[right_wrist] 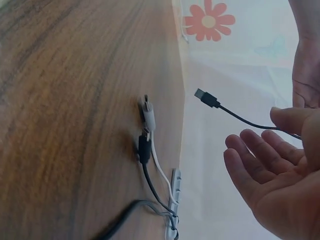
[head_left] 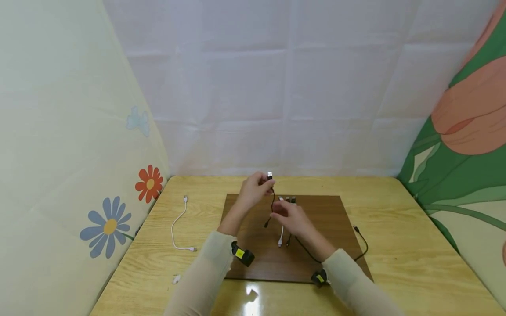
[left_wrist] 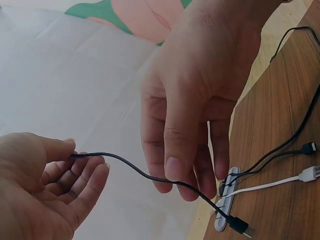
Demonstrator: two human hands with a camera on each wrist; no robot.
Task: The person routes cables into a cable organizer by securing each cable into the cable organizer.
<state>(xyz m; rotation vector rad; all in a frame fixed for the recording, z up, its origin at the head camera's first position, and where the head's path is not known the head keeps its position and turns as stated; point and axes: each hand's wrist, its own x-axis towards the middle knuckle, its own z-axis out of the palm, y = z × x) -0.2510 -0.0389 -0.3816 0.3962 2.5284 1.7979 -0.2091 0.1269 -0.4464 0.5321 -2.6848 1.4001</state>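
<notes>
My left hand pinches a short black USB cable just below its metal USB-A plug, which points up. The cable hangs down, its small black end plug dangling free over the brown board. My right hand is beside the cable's middle, thumb and fingers loosely bent with the cable passing between them. At the board's far edge a pale grey cable clip strip holds a white cable and black cables, their small ends lying on the board.
A white USB cable lies on the wooden table to the left, with a small white piece nearer me. One black cable's end curls past the board's right edge. A white cloth hangs behind the table.
</notes>
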